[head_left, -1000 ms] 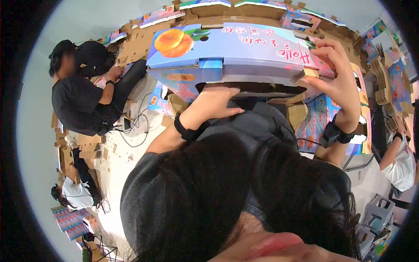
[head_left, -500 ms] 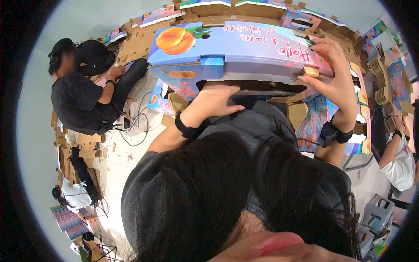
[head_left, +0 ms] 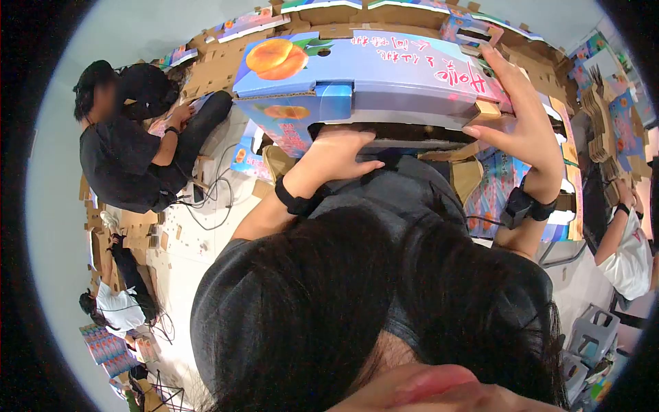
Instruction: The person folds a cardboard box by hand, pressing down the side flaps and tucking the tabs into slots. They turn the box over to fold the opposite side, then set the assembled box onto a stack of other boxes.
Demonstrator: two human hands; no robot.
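Note:
A printed cardboard box with peach pictures and upside-down lettering lies across my lap, a long dark opening along its near side. My left hand reaches with its fingertips into the left part of that opening, the thumb pointing right outside it; the fingertips are hidden. At the box's right end, my right hand grips the corner, fingers over the top face and thumb at the near edge beside a small bare cardboard flap. Both wrists wear black bands.
More printed boxes stand under and right of the held box. A person in black sits at the left, beside cables. Another person is lower left, and one in white at the right, near grey stools.
My right hand's fingers have straightened and shifted up along the box's right end. The box has tilted slightly, and my left hand has stayed nearly in place at the opening.

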